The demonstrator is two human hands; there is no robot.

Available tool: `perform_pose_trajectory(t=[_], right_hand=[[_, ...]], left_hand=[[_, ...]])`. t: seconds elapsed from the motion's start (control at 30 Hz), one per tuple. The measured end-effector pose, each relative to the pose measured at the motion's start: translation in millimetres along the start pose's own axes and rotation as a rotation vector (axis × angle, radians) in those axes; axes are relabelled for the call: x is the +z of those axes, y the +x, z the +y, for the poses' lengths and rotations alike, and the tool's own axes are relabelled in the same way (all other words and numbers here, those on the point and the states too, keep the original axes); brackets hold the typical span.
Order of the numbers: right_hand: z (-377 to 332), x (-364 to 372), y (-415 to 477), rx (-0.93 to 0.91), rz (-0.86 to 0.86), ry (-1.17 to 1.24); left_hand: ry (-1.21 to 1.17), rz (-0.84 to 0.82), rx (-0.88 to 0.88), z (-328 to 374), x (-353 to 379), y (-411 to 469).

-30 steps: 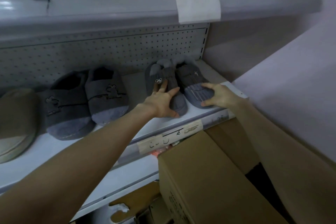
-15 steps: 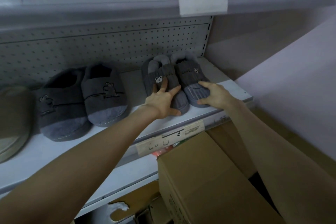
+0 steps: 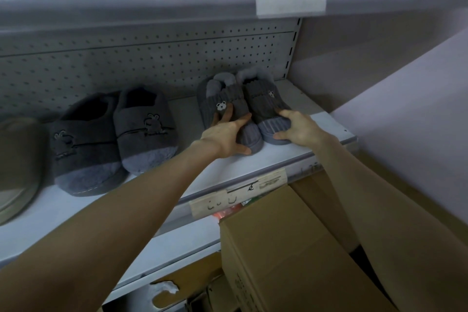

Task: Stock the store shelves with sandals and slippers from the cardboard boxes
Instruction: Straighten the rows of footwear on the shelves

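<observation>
Left fingers (image 3: 229, 114) lie spread over the left bear-patch slipper (image 3: 228, 99), thumb hooked round its toe, so the left hand (image 3: 228, 138) grips it. The right hand (image 3: 300, 129) pinches the toe of the right bear-patch slipper (image 3: 263, 99), which touches its mate. Both stand on the shelf (image 3: 278, 157), heels near the pegboard (image 3: 152, 63). Best, I judge, to nudge both toes level, square to the shelf edge, keeping a gap from the rabbit slippers (image 3: 144, 129)

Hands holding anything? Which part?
Left hand grips the left bear slipper around its toe; right hand grips the right bear slipper around its toe.
</observation>
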State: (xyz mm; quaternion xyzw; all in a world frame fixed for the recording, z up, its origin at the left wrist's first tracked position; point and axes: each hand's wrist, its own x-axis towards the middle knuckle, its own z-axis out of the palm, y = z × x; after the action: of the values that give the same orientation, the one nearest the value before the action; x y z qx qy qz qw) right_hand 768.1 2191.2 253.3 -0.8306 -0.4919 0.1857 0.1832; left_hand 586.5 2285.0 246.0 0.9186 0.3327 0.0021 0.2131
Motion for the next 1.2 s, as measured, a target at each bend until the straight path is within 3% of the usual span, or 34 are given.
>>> perform_pose_trajectory(t=[0.53, 1.2], right_hand=[[-0.1, -2.9, 9.4, -0.044, 0.000, -0.019], [-0.7, -0.5, 13.6, -0.041, 0.004, -0.023]], left_hand=[[-0.011, 0.008, 0.100, -14.0, -3.7, 7.5], [-0.016, -0.001, 0.071, -12.8, -2.1, 7.7]])
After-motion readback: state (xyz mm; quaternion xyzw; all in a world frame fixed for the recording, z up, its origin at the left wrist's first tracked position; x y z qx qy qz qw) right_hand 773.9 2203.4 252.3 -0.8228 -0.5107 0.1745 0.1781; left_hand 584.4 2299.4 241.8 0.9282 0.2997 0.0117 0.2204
